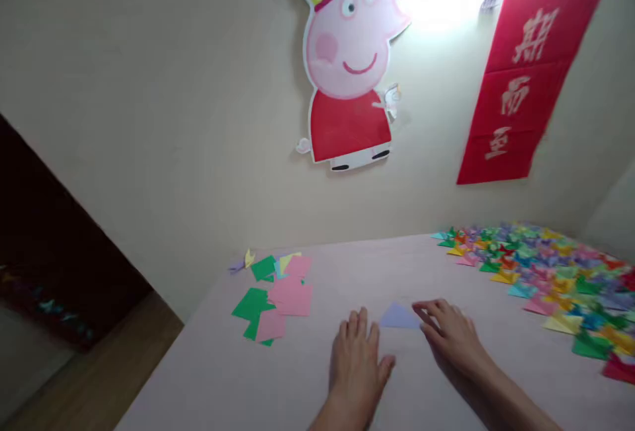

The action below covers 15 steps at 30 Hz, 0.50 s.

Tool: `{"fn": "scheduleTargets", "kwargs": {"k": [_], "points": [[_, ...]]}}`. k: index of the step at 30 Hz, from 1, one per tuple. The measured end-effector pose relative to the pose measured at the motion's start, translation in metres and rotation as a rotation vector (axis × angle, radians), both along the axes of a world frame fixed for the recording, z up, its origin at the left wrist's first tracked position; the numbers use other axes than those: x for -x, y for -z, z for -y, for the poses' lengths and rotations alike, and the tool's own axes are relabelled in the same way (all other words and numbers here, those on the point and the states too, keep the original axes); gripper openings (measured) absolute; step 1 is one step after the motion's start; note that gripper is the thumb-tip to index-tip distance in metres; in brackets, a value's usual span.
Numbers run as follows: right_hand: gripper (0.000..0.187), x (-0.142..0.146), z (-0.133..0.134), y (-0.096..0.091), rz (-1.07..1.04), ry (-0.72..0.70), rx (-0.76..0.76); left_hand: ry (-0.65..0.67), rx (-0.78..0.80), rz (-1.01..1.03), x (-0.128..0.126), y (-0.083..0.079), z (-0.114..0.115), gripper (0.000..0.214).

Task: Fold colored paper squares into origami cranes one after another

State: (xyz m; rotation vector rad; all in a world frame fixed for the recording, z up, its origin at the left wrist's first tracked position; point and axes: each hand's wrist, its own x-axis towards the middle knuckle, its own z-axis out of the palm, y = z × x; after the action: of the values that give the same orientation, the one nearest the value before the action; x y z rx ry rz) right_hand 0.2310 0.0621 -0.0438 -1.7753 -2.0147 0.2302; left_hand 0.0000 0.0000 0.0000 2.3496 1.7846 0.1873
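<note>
A folded light-purple paper triangle (pixel 398 316) lies on the table between my two hands, its point toward the wall. To the left of it my left hand (pixel 356 355) is spread on the tabletop, palm down, with the thumb out to the side and nothing held. My right hand (pixel 449 332) is at the triangle's right corner. Its thumb and forefinger are curved and a little apart beside that corner; whether they touch the paper is hard to see.
Loose green paper squares (pixel 253 304) and pink squares (pixel 297 300) overlap at the left. Small folded yellow and purple pieces (pixel 242 262) sit behind them. Rows of colourful folded paper pieces (pixel 555 279) cover the right side. The pale table (pixel 208 378) meets the wall at the back.
</note>
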Motion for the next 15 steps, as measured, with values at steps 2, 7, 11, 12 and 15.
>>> {"fn": "scheduleTargets", "kwargs": {"k": [2,7,11,12,15], "points": [[0.038,-0.008,0.001,0.001,-0.002,0.007,-0.007,-0.018,-0.024,0.015,0.0,0.0,0.0,0.057],[0.036,-0.014,0.0,-0.009,-0.093,-0.023,0.059,-0.061,-0.115,0.077,0.002,0.016,-0.001,0.058],[0.031,0.0,-0.002,-0.02,-0.138,-0.078,0.062,-0.063,-0.179,0.103,-0.001,0.031,-0.01,0.067],[0.032,0.006,-0.002,-0.022,-0.137,-0.094,0.052,-0.06,-0.197,0.111,-0.003,0.031,-0.013,0.068],[0.03,0.021,0.0,-0.026,-0.14,-0.126,0.031,-0.051,-0.253,0.143,-0.01,0.023,-0.02,0.073]]}}
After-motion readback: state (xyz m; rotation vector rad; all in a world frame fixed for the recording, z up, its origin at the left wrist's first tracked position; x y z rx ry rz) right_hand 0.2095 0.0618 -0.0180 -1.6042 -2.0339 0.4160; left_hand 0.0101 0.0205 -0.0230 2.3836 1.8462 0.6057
